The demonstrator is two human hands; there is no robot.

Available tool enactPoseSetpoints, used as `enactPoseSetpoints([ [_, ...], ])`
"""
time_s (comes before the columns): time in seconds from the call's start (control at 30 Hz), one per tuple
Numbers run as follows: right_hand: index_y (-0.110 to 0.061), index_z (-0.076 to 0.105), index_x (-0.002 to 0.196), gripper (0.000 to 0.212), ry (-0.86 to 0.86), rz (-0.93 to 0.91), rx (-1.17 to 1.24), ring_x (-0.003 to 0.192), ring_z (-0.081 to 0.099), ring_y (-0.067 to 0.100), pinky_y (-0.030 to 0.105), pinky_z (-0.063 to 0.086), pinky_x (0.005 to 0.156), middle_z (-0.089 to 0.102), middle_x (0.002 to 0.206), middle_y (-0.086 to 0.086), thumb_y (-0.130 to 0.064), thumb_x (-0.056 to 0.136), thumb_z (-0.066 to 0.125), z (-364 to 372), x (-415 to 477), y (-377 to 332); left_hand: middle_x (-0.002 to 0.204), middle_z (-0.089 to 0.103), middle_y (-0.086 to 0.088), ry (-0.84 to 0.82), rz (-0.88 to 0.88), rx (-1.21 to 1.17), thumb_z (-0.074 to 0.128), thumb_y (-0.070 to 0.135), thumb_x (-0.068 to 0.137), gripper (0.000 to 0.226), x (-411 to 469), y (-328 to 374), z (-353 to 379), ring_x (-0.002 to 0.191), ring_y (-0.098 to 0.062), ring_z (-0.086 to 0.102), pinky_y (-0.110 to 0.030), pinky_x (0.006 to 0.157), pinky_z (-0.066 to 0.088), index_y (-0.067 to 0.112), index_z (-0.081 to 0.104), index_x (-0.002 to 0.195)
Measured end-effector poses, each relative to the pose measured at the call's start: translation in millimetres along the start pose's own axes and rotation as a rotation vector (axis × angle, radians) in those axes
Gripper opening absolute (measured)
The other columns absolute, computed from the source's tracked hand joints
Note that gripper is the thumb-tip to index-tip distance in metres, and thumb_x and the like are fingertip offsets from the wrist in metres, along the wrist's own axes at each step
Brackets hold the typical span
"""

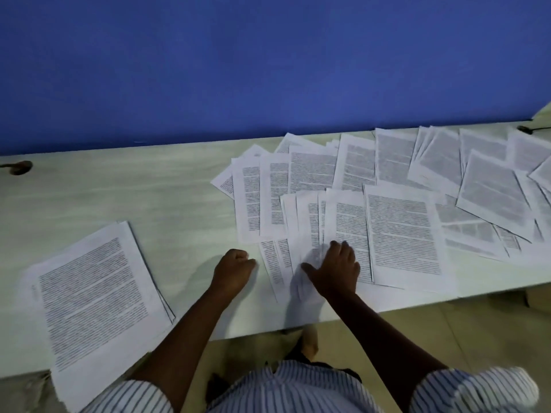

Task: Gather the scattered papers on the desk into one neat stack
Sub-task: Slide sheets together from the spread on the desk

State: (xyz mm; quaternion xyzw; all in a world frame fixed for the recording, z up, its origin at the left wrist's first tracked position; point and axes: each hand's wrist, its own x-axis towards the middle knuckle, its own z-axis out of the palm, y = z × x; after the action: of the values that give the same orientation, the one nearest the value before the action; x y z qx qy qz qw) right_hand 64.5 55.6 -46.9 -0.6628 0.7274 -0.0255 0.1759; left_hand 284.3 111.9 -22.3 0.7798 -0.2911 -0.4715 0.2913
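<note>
Near the front edge of the tabletop (149, 192), the right hand (334, 269) presses flat on loose printed sheets (346, 222) while the fisted left hand (235, 271) holds nothing; a careless drag could crumple or spill them.

A plain blue wall (268, 55) filled the upper half of the view and met the far edge of a long, pale desk (119, 189) with a faint wood grain. A dark hole (19, 167) sat in the desk near its far left edge. Below the near edge lay a beige tiled floor (447, 332). The light was dim and cool.
</note>
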Motion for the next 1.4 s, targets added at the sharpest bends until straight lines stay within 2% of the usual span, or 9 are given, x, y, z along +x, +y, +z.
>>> enactPoseSetpoints([
  [0.13,-0.010,0.019,0.147,0.120,-0.140,0.021,-0.045,0.143,0.021,0.039,0.064,0.030,0.107,0.024,0.154,0.020,-0.081,0.061,0.065,-2.5,22.8,5.6,0.114,0.059,0.002,0.046,-0.071,0.038,0.071,0.030,0.087,0.052,6.5,16.7,40.5,0.104,-0.017,0.057,-0.024,0.087,0.041,0.013,0.048,0.131],
  [0.23,-0.009,0.006,0.152,0.127,-0.232,0.000,-0.100,0.146,0.012,0.043,0.068,0.026,0.108,0.011,0.158,0.025,-0.081,0.065,0.064,-7.1,30.9,5.5,0.122,0.065,-0.004,0.101,-0.114,0.037,0.074,0.031,0.083,0.062,13.7,26.9,61.7,0.115,-0.023,0.060,-0.027,0.096,0.045,0.010,0.047,0.136],
  [0.6,-0.013,0.038,0.133,0.079,-0.232,-0.137,0.003,0.123,0.044,0.037,0.049,0.048,0.091,0.045,0.132,0.017,-0.064,0.079,0.065,-32.2,55.1,34.3,0.110,0.063,-0.010,0.300,-0.086,0.188,0.072,0.030,0.073,0.040,8.0,52.1,121.8,0.104,-0.031,0.061,-0.039,0.089,0.052,0.009,0.058,0.103],
  [0.7,-0.011,0.041,0.132,0.076,-0.227,-0.145,0.020,0.121,0.048,0.037,0.045,0.048,0.090,0.049,0.131,0.016,-0.061,0.081,0.065,-35.8,57.2,36.8,0.112,0.066,-0.007,0.279,-0.137,0.176,0.070,0.044,0.064,0.060,20.8,53.5,125.2,0.105,-0.030,0.064,-0.042,0.090,0.054,0.010,0.061,0.112],
  [0.8,-0.010,0.041,0.134,0.075,-0.216,-0.153,0.028,0.119,0.051,0.036,0.043,0.047,0.091,0.051,0.131,0.015,-0.061,0.083,0.063,-39.4,57.2,38.6,0.100,0.067,0.001,0.239,-0.188,0.102,0.075,0.045,0.065,0.056,31.2,51.6,118.1,0.094,-0.021,0.066,-0.034,0.085,0.055,0.007,0.062,0.104],
  [0.97,-0.011,0.042,0.139,0.073,-0.204,-0.171,0.031,0.121,0.053,0.033,0.039,0.046,0.093,0.052,0.135,0.012,-0.058,0.087,0.060,-44.2,51.8,44.4,0.071,0.067,-0.007,0.069,-0.180,0.085,0.075,0.035,0.082,0.034,35.1,61.5,109.1,0.074,-0.027,0.067,-0.032,0.073,0.054,0.012,0.062,0.062],
  [1.1,-0.014,0.047,0.136,0.062,-0.197,-0.133,0.064,0.121,0.055,0.030,0.038,0.047,0.091,0.053,0.136,0.008,-0.051,0.089,0.062,-48.1,42.7,50.8,0.106,0.072,-0.016,0.011,-0.135,0.083,0.077,0.044,0.073,0.057,32.7,66.2,110.5,0.096,-0.033,0.069,-0.032,0.077,0.054,-0.003,0.067,0.103],
  [1.2,-0.014,0.051,0.132,0.055,-0.186,-0.130,0.067,0.120,0.055,0.029,0.037,0.048,0.089,0.053,0.135,0.006,-0.047,0.089,0.063,-42.9,35.2,52.9,0.129,0.060,-0.013,-0.006,-0.137,0.052,0.079,0.038,0.076,0.076,28.8,71.3,108.4,0.116,-0.032,0.060,-0.038,0.094,0.053,0.000,0.047,0.134],
  [1.4,-0.005,0.052,0.133,0.059,-0.190,-0.187,0.137,0.135,0.044,0.030,0.036,0.042,0.103,0.042,0.149,0.012,-0.033,0.086,0.071,-27.6,19.1,58.0,0.112,0.069,-0.016,-0.122,-0.202,-0.119,0.082,0.030,0.073,0.063,34.0,79.3,107.1,0.097,-0.034,0.069,-0.039,0.082,0.059,-0.006,0.059,0.120],
])
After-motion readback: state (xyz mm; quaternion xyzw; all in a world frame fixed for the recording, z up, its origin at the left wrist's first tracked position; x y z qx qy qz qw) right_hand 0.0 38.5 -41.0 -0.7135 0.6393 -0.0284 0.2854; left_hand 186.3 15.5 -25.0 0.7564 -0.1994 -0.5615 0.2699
